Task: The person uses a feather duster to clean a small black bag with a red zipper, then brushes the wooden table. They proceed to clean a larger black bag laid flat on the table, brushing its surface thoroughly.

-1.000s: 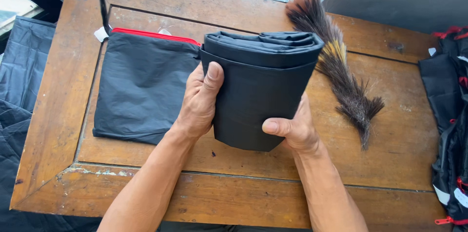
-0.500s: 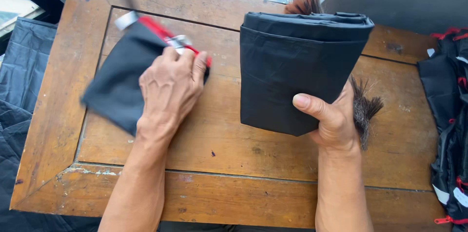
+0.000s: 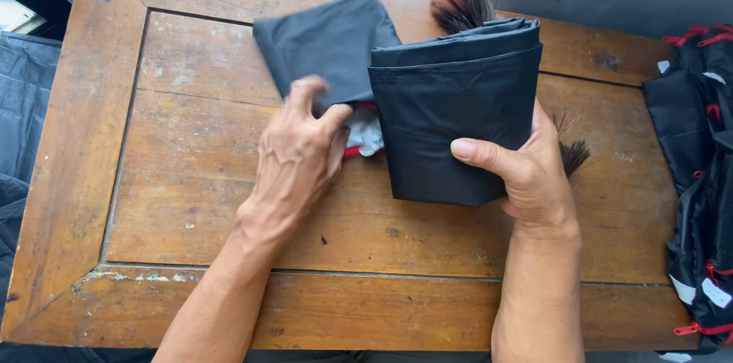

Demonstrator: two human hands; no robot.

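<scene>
Right hand grips a folded black bundle — thumb across the front face, fingers wrapped behind, out of sight. Bundle is held upright above the table, its layered top edge up, lower corner near the palm. It looks like thin, slick black fabric folded into a thick rectangle.

Left hand pinches a black pouch by its lower edge, fingers clenched on the fabric, thumb side toward the bundle. Pouch is lifted and tilted, its body reaching up and away from the hand toward the far side of the table. At the pinched edge a strip of red trim and a white tag show, just beside the bundle's left edge. Pouch and bundle overlap at that side; cannot tell if they touch.

Behind the bundle lies a brush with dark brown bristles — its bushy end shows above the bundle, a few bristles poke out by the right wrist. Middle of it is hidden.

Table is worn brown wood with a framed border. More black fabric with red trim is piled off the right edge. Dark fabric also lies off the left edge.
</scene>
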